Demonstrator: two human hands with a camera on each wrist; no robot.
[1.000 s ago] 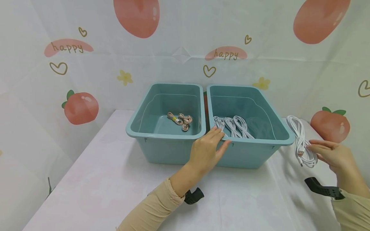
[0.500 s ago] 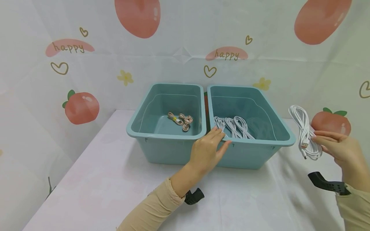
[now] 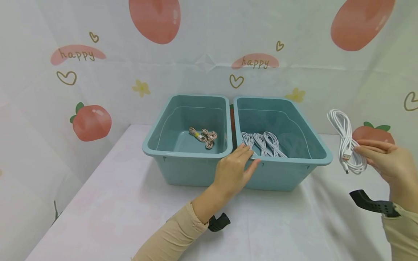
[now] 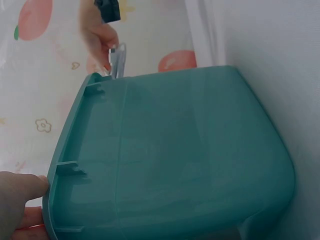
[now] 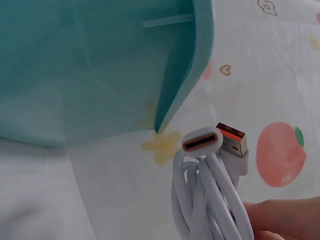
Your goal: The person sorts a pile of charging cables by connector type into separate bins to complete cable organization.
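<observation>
My right hand (image 3: 390,161) pinches a coiled white USB cable (image 3: 347,139) in the air, right of the right bin. In the right wrist view its USB-C plug (image 5: 201,142) and metal USB-A plug (image 5: 233,140) stick up from the coil. My left hand (image 3: 230,170) holds the near rim of the right blue-green bin (image 3: 281,175), close to its left corner. Its fingers lie over the rim, the thumb outside. Several coiled white cables (image 3: 262,144) lie inside this bin along the left. A beige cable bundle (image 3: 209,137) and another beside it lie in the left bin (image 3: 189,168).
Both bins stand side by side on a white-covered table (image 3: 107,217), against a wall cloth (image 3: 189,65) printed with peaches, hearts and flowers. Between them runs a narrow gap. Dark wrist mounts (image 3: 372,204) sit at both of my sleeves.
My right hand has lifted the coiled white USB cable up from beside the bin's right edge, shifting slightly right. My left hand stays on the bin rim.
</observation>
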